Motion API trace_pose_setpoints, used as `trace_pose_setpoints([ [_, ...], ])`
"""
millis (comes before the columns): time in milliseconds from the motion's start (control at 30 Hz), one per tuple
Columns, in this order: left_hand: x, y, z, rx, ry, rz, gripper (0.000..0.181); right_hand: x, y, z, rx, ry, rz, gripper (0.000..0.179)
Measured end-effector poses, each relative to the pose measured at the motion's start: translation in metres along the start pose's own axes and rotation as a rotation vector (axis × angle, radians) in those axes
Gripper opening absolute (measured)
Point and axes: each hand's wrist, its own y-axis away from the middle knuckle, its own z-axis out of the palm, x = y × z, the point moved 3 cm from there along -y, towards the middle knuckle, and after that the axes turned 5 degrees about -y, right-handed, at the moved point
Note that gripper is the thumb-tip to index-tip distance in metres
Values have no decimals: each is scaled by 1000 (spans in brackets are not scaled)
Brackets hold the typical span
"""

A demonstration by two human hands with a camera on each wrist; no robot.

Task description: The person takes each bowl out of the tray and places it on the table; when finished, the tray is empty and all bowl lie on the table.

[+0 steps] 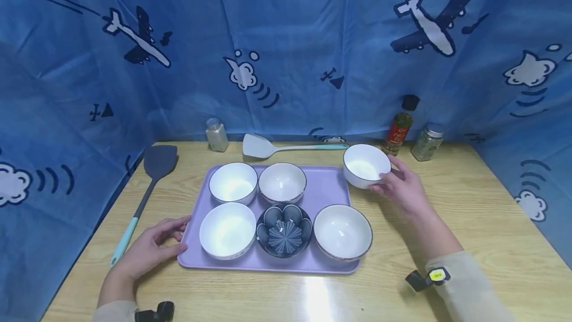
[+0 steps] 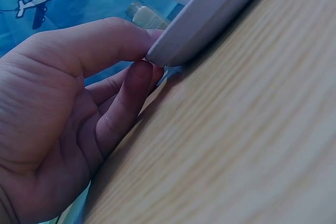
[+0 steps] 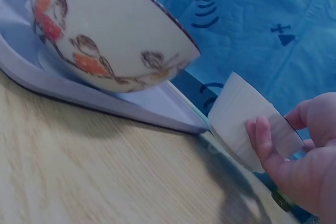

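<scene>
My left hand (image 1: 154,245) is at the left edge of a lavender tray (image 1: 328,266); in the left wrist view its fingers (image 2: 118,40) pinch the tray's rim (image 2: 184,32). My right hand (image 1: 404,188) grips a white bowl (image 1: 366,163) with a thin dark rim, thumb by the rim and fingers against its ribbed outer wall (image 3: 252,119). This bowl is tilted over the tray's back right corner. On the tray stand two bowls at the back, a white bowl (image 1: 228,231) front left, a dark blue petal-patterned bowl (image 1: 284,232) front middle and a bird-painted bowl (image 1: 343,232) front right.
A dark-bladed spatula (image 1: 152,175) lies on the wooden table (image 1: 250,294) left of the tray. Behind the tray lie a white spatula (image 1: 263,148) and a small jar (image 1: 217,135). A sauce bottle (image 1: 399,130) and a herb jar (image 1: 427,143) stand back right, before a blue curtain (image 1: 286,63).
</scene>
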Motion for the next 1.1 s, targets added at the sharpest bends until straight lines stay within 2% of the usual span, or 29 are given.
trace_pose_setpoints([
  [233, -1, 4, 0, -6, -11, -10, 66, 9, -1, -8, 41, -24, -9, 75],
  [367, -4, 8, 2, -17, -22, -15, 65, 15, 1, -7, 52, -27, -2, 74],
  [533, -3, 6, 0, -4, -28, -10, 65, 17, 0, -4, 61, -21, -34, 71],
  [800, -2, 3, 2, -2, 5, 4, 64, 15, -5, -3, 45, -34, -31, 73],
  [1100, -1, 1, 0, 3, 4, -1, 65, 15, -9, -8, 4, -40, -18, 76],
])
